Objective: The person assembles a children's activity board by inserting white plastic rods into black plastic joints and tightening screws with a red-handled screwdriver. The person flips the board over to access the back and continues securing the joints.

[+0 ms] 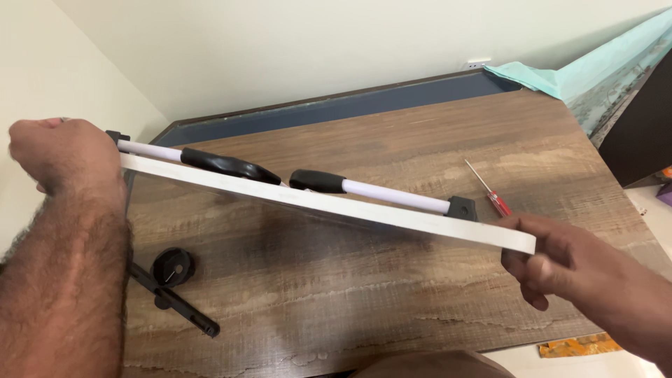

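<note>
Head view, looking down over a wood-grain tabletop [392, 294] set against a pale wall. A long white board [315, 199] is held edge-on above the tabletop, running from upper left to lower right between the person's two hands. The left hand [63, 150] is closed in a fist around the board's far left end, forearm filling the lower left corner. The right hand [553, 255] grips the board's near right end, thumb on top and fingers curled beneath, clamped on it. Mounted along the board's top face is a white rod [395, 196] fixed by a black bracket [462, 208] near the right hand, with a second black bracket just beside the left hand. Two black grips [231, 166] sit on the rod around its middle, a small gap between them. On the tabletop behind the board, near the right hand, lies a red-handled screwdriver [490, 192]. Below the left forearm lie a round black knob [173, 266] and a black bar [178, 304], touching each other
</note>
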